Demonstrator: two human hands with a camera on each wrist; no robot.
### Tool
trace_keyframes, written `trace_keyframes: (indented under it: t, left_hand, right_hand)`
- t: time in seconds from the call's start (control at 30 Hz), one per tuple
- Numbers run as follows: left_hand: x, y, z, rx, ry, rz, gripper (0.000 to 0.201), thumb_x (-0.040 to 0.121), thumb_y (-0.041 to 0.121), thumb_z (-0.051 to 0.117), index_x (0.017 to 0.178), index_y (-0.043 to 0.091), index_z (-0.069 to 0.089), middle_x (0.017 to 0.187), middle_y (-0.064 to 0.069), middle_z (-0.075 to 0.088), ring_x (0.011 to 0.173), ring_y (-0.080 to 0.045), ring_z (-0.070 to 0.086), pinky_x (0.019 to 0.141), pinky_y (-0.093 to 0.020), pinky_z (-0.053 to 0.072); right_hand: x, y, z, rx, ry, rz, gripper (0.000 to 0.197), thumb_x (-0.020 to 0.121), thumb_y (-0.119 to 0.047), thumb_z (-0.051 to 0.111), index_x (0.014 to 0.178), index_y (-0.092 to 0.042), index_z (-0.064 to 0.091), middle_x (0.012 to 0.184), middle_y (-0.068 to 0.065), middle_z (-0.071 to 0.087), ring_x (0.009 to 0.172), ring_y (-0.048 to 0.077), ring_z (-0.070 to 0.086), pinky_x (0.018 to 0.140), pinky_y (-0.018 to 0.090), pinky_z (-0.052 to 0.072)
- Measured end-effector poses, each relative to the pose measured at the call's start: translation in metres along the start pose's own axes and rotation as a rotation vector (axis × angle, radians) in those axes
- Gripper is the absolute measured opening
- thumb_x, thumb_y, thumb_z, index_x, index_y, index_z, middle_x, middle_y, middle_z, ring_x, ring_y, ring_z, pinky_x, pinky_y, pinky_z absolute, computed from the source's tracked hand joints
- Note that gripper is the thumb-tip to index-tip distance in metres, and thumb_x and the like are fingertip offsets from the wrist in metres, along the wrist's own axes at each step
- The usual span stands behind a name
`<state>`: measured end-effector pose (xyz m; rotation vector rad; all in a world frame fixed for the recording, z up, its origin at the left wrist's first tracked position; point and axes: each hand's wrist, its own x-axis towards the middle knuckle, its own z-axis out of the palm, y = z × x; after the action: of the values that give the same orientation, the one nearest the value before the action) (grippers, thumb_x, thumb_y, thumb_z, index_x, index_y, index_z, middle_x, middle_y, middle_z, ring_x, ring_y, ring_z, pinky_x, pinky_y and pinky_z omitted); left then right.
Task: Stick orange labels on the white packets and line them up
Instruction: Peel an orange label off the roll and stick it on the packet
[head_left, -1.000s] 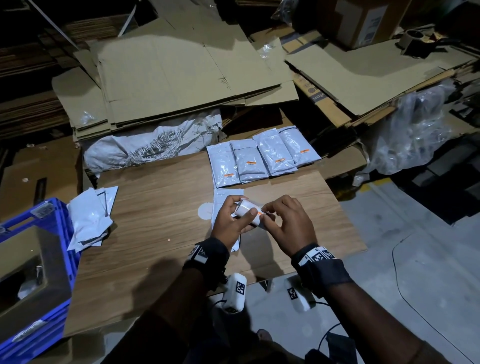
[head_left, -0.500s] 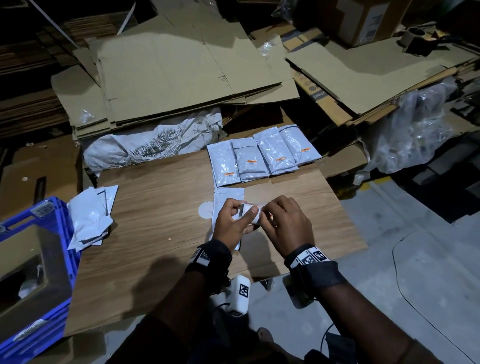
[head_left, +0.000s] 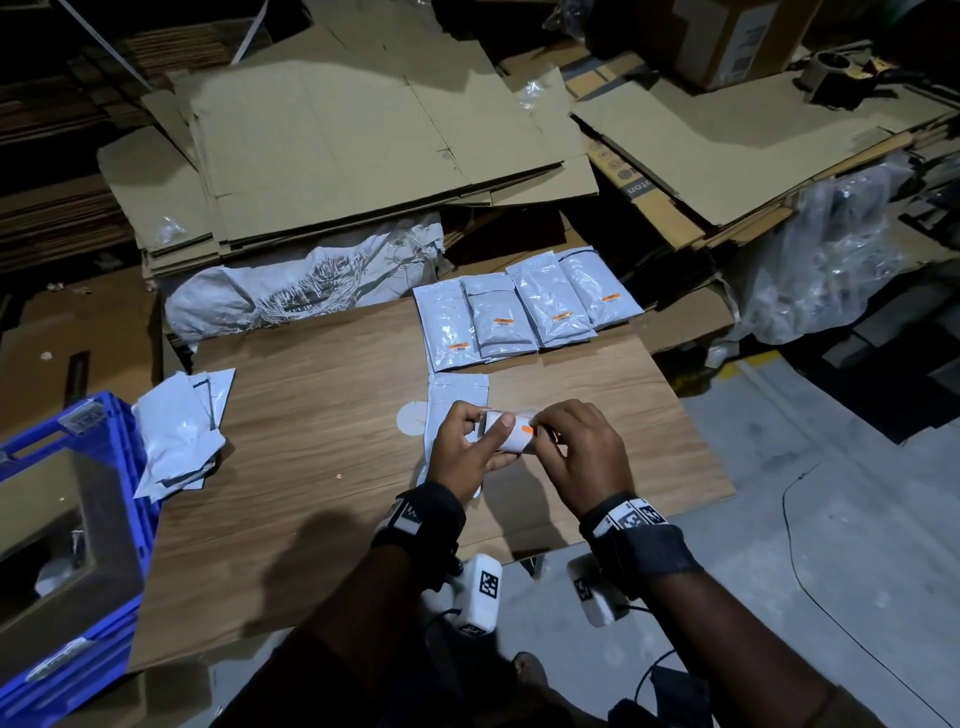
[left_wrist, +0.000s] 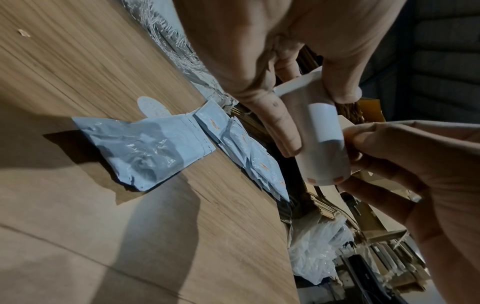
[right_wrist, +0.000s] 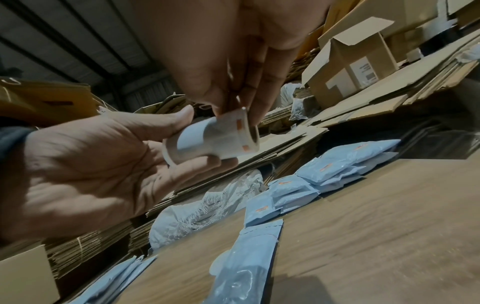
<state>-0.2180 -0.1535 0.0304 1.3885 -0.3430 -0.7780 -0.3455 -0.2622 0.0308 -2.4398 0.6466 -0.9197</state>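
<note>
Above the near middle of the wooden board (head_left: 322, 467), a small roll of labels (head_left: 511, 436) is held between both hands. The left hand (head_left: 462, 452) is curled round the roll, thumb on top and fingers underneath. The right hand (head_left: 576, 457) is pinched on the roll's open end, where an orange label (head_left: 525, 429) is seen. Directly beneath the hands, 1 unlabelled white packet (head_left: 457, 400) lies flat on the board. At the far edge, 4 labelled packets (head_left: 524, 317) are lined up side by side, overlapping slightly, the rightmost reaching past the board's corner. A loose pile of packets (head_left: 176, 441) overhangs the left edge, just beside a blue crate (head_left: 88, 519). Bare board is left open between the pile and the hands, and to the right of the hands up to the right edge.
</note>
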Motion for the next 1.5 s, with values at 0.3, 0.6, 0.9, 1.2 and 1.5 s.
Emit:
trace_keyframes:
  t: [0.3, 0.6, 0.9, 1.2, 1.5]
  left_hand:
    - [-0.002, 0.005, 0.004, 0.034, 0.022, 0.006, 0.029, 0.092, 0.021, 0.076, 0.094, 0.007, 0.05, 0.118, -0.015, 0.046, 0.121, -0.038, 0.06, 0.076, -0.041, 0.063]
    - [-0.005, 0.006, 0.005, 0.038, 0.012, 0.003, 0.032, 0.093, 0.018, 0.074, 0.096, 0.001, 0.048, 0.106, -0.012, 0.048, 0.103, -0.033, 0.068, 0.079, -0.048, 0.063]
    - [-0.003, 0.005, 0.008, 0.091, 0.008, 0.012, 0.03, 0.092, 0.016, 0.074, 0.097, 0.001, 0.049, 0.112, -0.009, 0.047, 0.113, -0.005, 0.058, 0.072, -0.034, 0.062]
    - [-0.005, 0.005, 0.007, 0.029, 0.04, -0.009, 0.026, 0.094, 0.013, 0.072, 0.093, 0.005, 0.047, 0.1, -0.006, 0.042, 0.094, -0.019, 0.065, 0.08, -0.047, 0.063]
    - [-0.002, 0.005, 0.011, 0.081, 0.027, 0.054, 0.029, 0.091, 0.013, 0.075, 0.097, 0.003, 0.048, 0.101, -0.003, 0.042, 0.097, -0.006, 0.055, 0.075, -0.038, 0.063]
  right_hand:
    - [0.0, -0.007, 0.004, -0.055, 0.002, 0.024, 0.017, 0.092, -0.028, 0.061, 0.081, -0.016, 0.06, 0.085, -0.001, 0.054, 0.082, 0.025, 0.054, 0.055, 0.042, 0.047]
    - [0.002, 0.0, 0.0, 0.042, -0.043, 0.023, 0.011, 0.091, -0.026, 0.064, 0.085, -0.017, 0.065, 0.085, -0.004, 0.057, 0.08, 0.02, 0.054, 0.065, 0.038, 0.046]
    - [0.003, -0.005, 0.009, -0.057, -0.027, 0.1, 0.02, 0.09, -0.023, 0.074, 0.078, -0.016, 0.059, 0.083, 0.0, 0.053, 0.079, 0.026, 0.055, 0.054, 0.039, 0.046]
    - [0.0, 0.006, 0.003, 0.096, -0.094, 0.011, 0.015, 0.092, -0.027, 0.059, 0.09, -0.016, 0.068, 0.087, -0.003, 0.058, 0.08, 0.021, 0.056, 0.067, 0.041, 0.05]
    - [0.003, -0.009, 0.003, -0.214, -0.059, 0.018, 0.02, 0.092, -0.028, 0.07, 0.08, -0.018, 0.057, 0.086, -0.002, 0.052, 0.083, 0.023, 0.054, 0.045, 0.037, 0.042]
